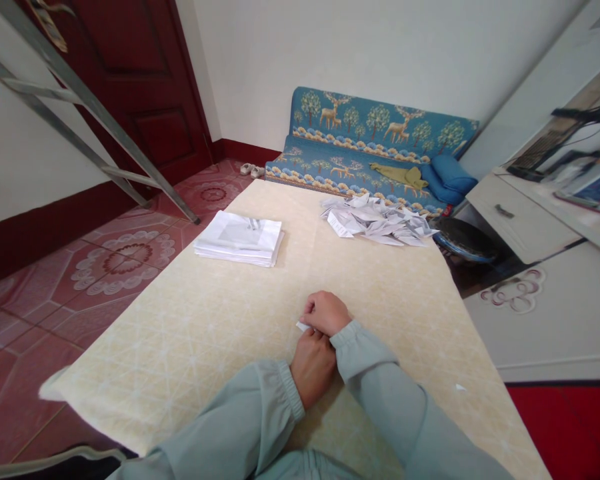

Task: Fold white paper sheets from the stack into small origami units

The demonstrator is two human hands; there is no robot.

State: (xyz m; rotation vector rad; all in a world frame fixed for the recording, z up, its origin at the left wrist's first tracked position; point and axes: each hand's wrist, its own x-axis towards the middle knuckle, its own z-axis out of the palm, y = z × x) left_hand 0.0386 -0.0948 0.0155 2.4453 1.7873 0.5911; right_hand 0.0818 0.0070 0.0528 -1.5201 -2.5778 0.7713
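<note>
Both hands meet over the middle of the table (190, 333), which has a pale yellow patterned cloth. My left hand (314, 365) is closed, its fingers bent against a small piece of white paper (303, 326). Just beyond it, my right hand (329, 312) curls over the same paper, pinching it. Most of the paper is hidden by the fingers; only a white corner pokes out at the left. A stack of printed white sheets (237, 240) lies farther off to the left. At the far right of the table is a loose heap of folded paper pieces (375, 219).
A small white paper scrap (461, 387) lies near the table's right edge. Beyond the table stands a blue sofa (325, 160) with a deer pattern. A ladder (95, 100) leans at the left by a dark red door (130, 73). A white cabinet (555, 300) borders the right.
</note>
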